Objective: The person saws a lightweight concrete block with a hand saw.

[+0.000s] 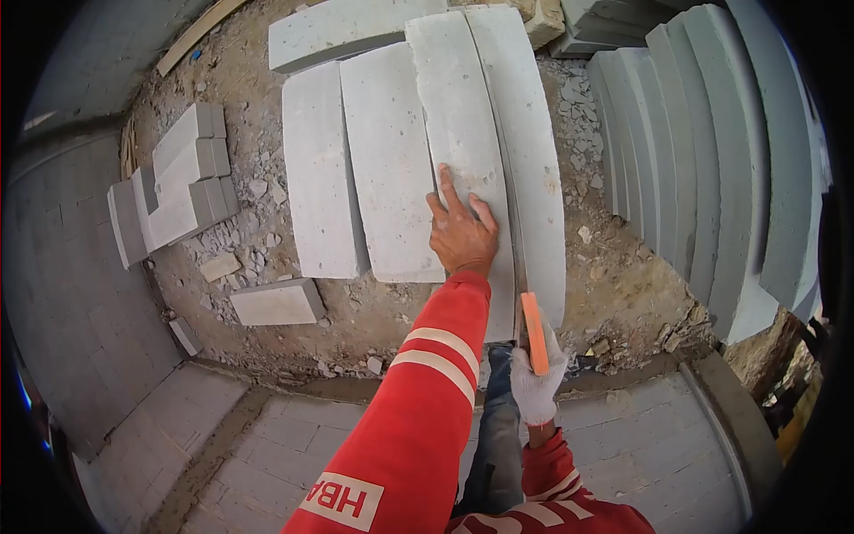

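My left hand (463, 233), bare, rests with spread fingers on a long pale concrete block (463, 107). Just to its right, my right hand (537, 383) in a white knitted glove is closed around the orange handle of a hand saw (535, 334). The thin saw blade points away from me along the narrow dark line between that block and a long pale piece (525, 133) at the right. Two more blocks lie alongside on the left, the nearer one (391, 160) beside my left fingers.
Another block (347, 31) lies across the far end. Large slabs (712, 151) stand in a row at the right. Smaller cut blocks (191, 178) are piled at the left, near a single offcut (277, 303). Rubble (258, 191) covers the dirt ground. A block wall (62, 294) rises at the left.
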The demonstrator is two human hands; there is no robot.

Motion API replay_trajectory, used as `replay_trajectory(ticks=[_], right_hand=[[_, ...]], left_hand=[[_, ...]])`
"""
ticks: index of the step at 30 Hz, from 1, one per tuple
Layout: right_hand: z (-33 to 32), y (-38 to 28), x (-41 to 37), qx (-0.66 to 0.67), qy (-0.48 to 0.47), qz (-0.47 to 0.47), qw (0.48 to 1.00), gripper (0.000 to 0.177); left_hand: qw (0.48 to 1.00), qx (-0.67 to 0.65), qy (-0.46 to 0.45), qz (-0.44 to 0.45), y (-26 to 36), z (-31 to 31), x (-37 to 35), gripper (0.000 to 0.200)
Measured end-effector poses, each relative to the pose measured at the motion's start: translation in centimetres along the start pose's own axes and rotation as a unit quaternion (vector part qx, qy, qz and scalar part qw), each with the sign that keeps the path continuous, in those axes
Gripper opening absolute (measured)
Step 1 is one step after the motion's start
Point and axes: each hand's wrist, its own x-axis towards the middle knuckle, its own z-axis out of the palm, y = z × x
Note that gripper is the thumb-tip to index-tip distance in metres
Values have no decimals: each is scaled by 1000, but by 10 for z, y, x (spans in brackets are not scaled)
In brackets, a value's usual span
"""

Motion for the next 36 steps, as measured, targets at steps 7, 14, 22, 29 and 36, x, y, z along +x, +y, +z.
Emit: replay_trajectory(ticks=[7, 14, 22, 29, 36], right_hand=[[67, -73, 195, 1, -14, -126, 992, 40], [8, 13, 4, -41, 2, -47, 998, 67], [54, -57, 155, 28, 6, -93, 995, 46], [-2, 18, -63, 2, 18, 17, 1000, 68], [19, 28, -18, -55, 29, 1, 998, 65]], left_hand=[[1000, -29, 6, -2, 3, -4, 2, 67], [1000, -11, -3, 5, 1, -3, 2, 66], [1000, -15, -6, -6, 5, -9, 7, 67], [1000, -5, 4, 3, 3, -5, -1, 65], [1000, 4, 19, 17, 3, -2, 5, 64]])
